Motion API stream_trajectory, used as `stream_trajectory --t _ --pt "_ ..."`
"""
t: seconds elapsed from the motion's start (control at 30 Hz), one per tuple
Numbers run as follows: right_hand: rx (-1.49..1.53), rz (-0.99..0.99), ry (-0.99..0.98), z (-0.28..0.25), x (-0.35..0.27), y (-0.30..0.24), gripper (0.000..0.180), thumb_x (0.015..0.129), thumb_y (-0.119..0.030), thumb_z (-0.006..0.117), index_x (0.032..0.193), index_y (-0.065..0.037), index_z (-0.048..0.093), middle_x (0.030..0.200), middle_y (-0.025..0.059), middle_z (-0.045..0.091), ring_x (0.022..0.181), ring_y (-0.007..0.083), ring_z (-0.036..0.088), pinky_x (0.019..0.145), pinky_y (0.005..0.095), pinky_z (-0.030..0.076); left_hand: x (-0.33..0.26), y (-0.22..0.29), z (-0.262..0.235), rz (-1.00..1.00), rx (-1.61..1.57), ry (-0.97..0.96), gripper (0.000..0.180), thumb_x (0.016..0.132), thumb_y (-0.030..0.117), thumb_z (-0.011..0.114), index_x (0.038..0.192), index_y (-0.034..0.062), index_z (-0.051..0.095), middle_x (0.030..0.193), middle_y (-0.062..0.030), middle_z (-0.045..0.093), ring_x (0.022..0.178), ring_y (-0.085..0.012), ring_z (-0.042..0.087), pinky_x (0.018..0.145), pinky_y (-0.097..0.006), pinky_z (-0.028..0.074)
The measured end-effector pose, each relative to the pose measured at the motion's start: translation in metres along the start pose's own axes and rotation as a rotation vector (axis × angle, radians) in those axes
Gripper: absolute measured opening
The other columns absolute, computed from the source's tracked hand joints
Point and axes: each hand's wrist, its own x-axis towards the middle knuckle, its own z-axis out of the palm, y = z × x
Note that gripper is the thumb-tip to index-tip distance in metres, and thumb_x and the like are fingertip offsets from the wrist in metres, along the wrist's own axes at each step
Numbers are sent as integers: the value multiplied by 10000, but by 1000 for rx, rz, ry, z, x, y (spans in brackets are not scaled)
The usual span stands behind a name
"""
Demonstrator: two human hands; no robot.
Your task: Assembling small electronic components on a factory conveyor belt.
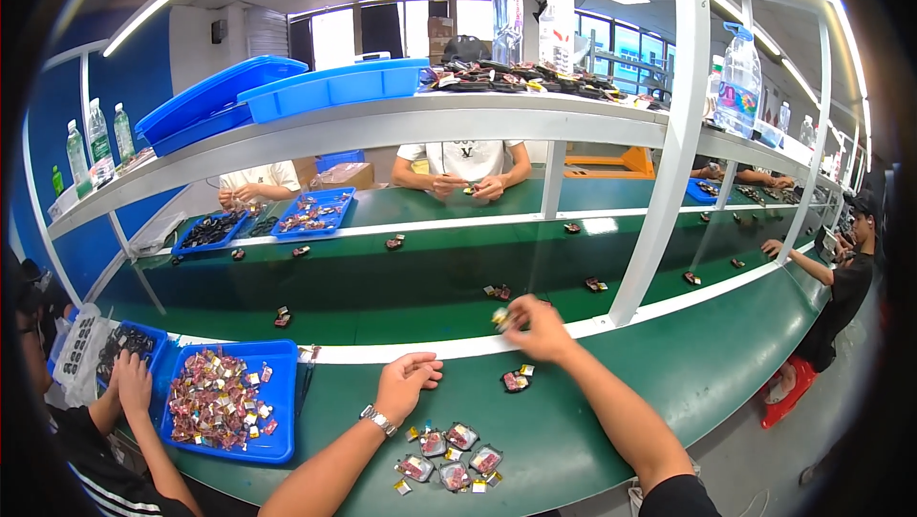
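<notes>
Right hand [542,328], pinching one small electronic unit [500,318] at its fingertips; left hand [408,385], loosely curled, seemingly empty; single unit [516,381] bodyward of the right hand and clustered units [454,475] bodyward of both apparently remaining, work judged partway, finished count not tellable.

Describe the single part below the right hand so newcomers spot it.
On the green worktop, stay nearside of the white rail. Below the bare right hand lies a small black and red part with a silvery tab. Unlike the cluster of similar parts further below, it sits alone.
</notes>
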Motion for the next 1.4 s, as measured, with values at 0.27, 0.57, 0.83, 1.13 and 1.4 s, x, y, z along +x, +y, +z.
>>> stream_trajectory --t 0.27,0.57,0.83,1.13,1.4 --pt "-17 -158 -432 13 5 -48 489 686 -265 821 1063 -28 617 1025 117 642 917 231 604 848 341 490 0 -2 -7 -7 -35 35 270 915 33 531 1159 -76 565 1061 -176 658 890 -189 655 771 -287 553" --pt "-530 449 14 20 84 66 705 671 -279 827 1212 48 516 1006 208 657 970 350 635 876 407 498 8 -1 -1 -23 -87 -13 273 919 26 528 1170 -81 547 1072 -174 647 883 -185 653 757 -283 564" --pt "127 -120 -433 33 35 -53 763 639 -75 823 1308 -60 457 1011 97 653 942 254 629 833 369 512 6 7 -19 -161 -238 -96 351 993 212 489 1234 -41 517 1077 -131 631 881 -155 633 780 -287 547" --pt "6 -383 -228 50 -7 -100 412 764 -60 685 1163 -76 583 1150 113 565 1098 303 518 960 388 441 5 16 -27 -168 -274 -245 407 971 122 507 1353 -6 444 1103 -75 616 981 -159 618 879 -332 535" --pt "-164 -498 -5 76 -20 -86 263 755 -122 716 1009 -106 650 1136 91 552 1018 279 544 839 387 488 5 8 -21 -118 -258 -105 363 954 38 505 1311 -11 464 1070 -93 629 997 -183 632 902 -363 549"
